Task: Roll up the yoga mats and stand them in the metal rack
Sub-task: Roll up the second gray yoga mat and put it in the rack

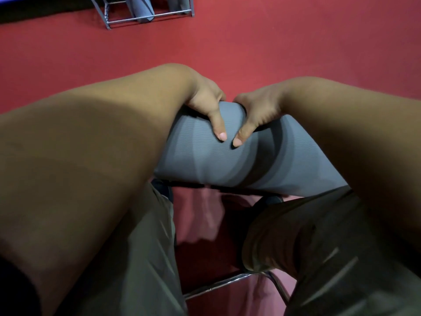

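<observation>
– Red floor (296, 42) noted all round; metal rack (148, 18) seen well apart at the far edge, grey rolls (143, 12) already stood in it. Mat position?
– Rolled grey mat (227, 160) is held in front of the legs. It is gripped near its far end by the left hand (205, 101) and right hand (257, 108), fingers (218, 126) wrapped round it, thumbs nearly touching.
– Advice for the carry?
– A tight grip is advised so the roll is not loosened; the mat is best lowered upright into a free slot.

No words, labels, brands or numbers can be read on the grey mat (227, 160) or the rack (145, 18).
</observation>
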### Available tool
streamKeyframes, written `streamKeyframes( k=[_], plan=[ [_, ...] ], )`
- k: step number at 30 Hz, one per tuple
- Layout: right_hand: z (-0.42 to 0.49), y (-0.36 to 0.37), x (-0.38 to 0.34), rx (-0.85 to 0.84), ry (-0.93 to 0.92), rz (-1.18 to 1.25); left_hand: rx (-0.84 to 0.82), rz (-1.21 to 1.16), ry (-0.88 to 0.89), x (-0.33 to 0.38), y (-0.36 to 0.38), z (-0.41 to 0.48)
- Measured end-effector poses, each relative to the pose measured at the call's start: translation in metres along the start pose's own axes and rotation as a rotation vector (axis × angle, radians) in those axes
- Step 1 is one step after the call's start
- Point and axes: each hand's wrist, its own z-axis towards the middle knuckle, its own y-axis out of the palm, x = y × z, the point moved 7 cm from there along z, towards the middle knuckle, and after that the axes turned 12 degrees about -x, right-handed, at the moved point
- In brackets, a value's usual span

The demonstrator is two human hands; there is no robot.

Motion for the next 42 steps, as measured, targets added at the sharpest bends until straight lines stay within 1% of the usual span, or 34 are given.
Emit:
streamKeyframes(
  k=[3,6,13,18,23,26,28,31,33,38,42],
  plan=[
    [0.000,-0.004,-0.006,0.073,0.009,-0.080,-0.022,-0.068,-0.013,-0.008,0.001,0.001],
    [0.000,-0.005,-0.004,0.080,0.005,-0.071,-0.034,-0.062,-0.006,-0.007,0.004,0.001],
    [0.008,-0.004,0.009,0.078,0.015,0.036,-0.001,0.130,-0.050,0.001,0.005,0.002],
    [0.007,-0.003,0.009,0.030,0.021,0.049,0.063,0.184,-0.048,0.004,0.003,-0.002],
    [0.009,-0.002,0.004,0.001,-0.013,0.061,0.022,0.090,-0.022,-0.004,0.003,-0.005],
    [0.011,0.002,0.003,-0.049,-0.007,0.011,-0.037,-0.037,-0.016,-0.013,0.007,-0.003],
    [0.010,0.004,0.003,-0.052,0.013,-0.027,-0.070,-0.123,-0.010,-0.016,0.010,-0.003],
    [0.010,0.005,0.002,-0.049,-0.002,-0.046,-0.120,-0.170,-0.013,-0.015,0.015,-0.002],
    [0.010,0.007,0.006,-0.060,0.003,-0.015,-0.141,-0.178,-0.013,-0.013,0.018,0.001],
    [0.013,0.013,0.018,-0.102,0.018,0.140,-0.117,-0.127,0.004,-0.006,0.017,0.003],
    [0.011,0.011,0.023,-0.080,0.026,0.197,-0.085,0.048,-0.025,0.003,0.014,0.002]
  ],
)
